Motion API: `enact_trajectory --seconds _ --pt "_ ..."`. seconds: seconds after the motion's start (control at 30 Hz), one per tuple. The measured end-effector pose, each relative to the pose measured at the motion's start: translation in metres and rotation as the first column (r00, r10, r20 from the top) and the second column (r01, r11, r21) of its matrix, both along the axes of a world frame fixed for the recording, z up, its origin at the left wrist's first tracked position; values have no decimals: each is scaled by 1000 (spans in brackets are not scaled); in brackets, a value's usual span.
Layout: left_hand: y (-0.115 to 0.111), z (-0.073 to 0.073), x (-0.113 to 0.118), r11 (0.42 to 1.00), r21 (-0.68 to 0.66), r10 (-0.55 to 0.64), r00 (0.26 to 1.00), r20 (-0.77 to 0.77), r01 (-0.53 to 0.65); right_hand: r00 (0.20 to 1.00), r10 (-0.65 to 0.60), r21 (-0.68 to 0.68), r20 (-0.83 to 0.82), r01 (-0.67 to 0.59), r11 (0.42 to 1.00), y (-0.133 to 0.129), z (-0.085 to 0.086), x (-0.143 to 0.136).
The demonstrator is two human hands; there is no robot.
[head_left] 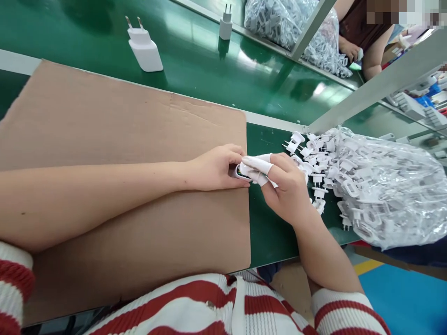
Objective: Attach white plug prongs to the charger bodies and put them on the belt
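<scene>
My left hand (220, 168) is closed around a white charger housing (237, 176) near the cardboard's right edge. The end of the housing facing right is uncovered, and dark and greenish parts show inside. White finger covers sit on the thumb and fingers of my right hand (288, 186). Those fingers are pinched together at the housing's uncovered end, on a small white plug cap (247, 171) that they mostly hide. Just right of my right hand lie loose white plug caps (316, 160) with metal pins, spilling from a clear plastic bag (398, 190).
Brown cardboard (122, 125) covers much of the green table (195, 60). An assembled white charger (145, 49) stands pins up beyond it, another charger (226, 25) farther back. A metal post (377, 79) slants at right. Across the table, a co-worker's hand (350, 50) is beside more bagged caps.
</scene>
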State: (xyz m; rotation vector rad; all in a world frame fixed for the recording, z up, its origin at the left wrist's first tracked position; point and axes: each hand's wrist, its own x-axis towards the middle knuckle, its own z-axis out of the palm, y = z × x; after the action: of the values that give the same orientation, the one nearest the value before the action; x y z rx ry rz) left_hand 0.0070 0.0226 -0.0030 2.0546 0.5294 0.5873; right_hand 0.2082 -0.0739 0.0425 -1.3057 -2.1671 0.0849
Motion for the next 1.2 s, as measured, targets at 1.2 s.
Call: enact_trajectory --seconds 1.2 --pt "0 -3 2 999 -31 37 999 16 -37 963 -221 149 151 199 969 -6 -12 -27"
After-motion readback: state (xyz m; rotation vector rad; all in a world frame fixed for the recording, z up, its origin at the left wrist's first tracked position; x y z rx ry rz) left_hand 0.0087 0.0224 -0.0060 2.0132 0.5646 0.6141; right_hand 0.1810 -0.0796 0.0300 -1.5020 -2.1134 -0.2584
